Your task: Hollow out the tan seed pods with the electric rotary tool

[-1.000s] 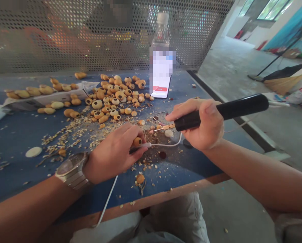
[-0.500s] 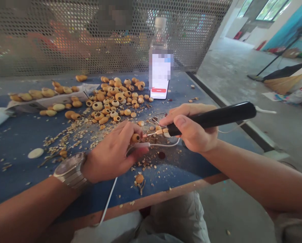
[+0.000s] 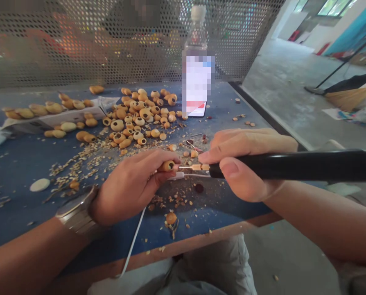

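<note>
My left hand (image 3: pixel 129 184), with a metal watch at its wrist, is closed around a small hollow gourd (image 3: pixel 167 166). The gourd's dark cut opening faces right. My right hand (image 3: pixel 250 143) grips a black-handled rotary tool (image 3: pixel 306 166) between thumb and fingers. A brass-coloured collet and a thin shaft with a pinkish tip point left from it. That tip is right by the gourd's opening; whether it touches the rim I cannot tell. A white cable (image 3: pixel 134 239) passes beneath both hands.
Behind my hands lies a pile of small cut gourds (image 3: pixel 136 114). More gourds (image 3: pixel 38 110) rest along a paper-covered strip at the left. Chips and seeds (image 3: pixel 78 164) litter the blue table. A lit phone (image 3: pixel 198 82) leans on a clear bottle (image 3: pixel 197 37) before a perforated metal screen (image 3: pixel 78 53).
The rotary tool has swung from angled to nearly level, its back end now farther right and lower. The gourd has turned so its opening shows more. The view has shifted slightly.
</note>
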`<action>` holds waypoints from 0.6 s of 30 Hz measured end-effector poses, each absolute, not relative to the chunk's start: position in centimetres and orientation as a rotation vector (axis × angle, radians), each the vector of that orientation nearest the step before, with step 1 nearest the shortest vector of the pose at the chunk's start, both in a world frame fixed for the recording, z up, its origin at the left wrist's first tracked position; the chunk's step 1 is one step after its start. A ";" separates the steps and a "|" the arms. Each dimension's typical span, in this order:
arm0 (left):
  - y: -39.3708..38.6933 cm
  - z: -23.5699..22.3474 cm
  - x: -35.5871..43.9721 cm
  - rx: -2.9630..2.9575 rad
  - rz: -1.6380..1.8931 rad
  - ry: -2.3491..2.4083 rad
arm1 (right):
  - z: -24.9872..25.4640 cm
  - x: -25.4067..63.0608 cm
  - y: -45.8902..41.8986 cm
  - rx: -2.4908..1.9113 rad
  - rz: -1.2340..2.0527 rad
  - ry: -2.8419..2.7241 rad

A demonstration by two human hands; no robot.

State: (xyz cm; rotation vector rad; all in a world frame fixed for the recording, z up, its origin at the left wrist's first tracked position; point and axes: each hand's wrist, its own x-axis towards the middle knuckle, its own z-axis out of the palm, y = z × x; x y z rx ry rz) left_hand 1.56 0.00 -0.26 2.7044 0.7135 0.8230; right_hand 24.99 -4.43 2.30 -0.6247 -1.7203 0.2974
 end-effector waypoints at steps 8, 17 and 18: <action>-0.2 -0.1 1.3 2.720 0.848 0.669 | 2.7 24.8 -4.8 -0.614 0.166 -1.781; -0.3 -0.2 1.4 2.720 0.870 0.624 | 2.9 24.7 -4.7 -0.594 0.204 -1.829; -0.3 -0.2 1.4 2.712 0.877 0.615 | 2.9 24.6 -4.7 -0.590 0.198 -1.816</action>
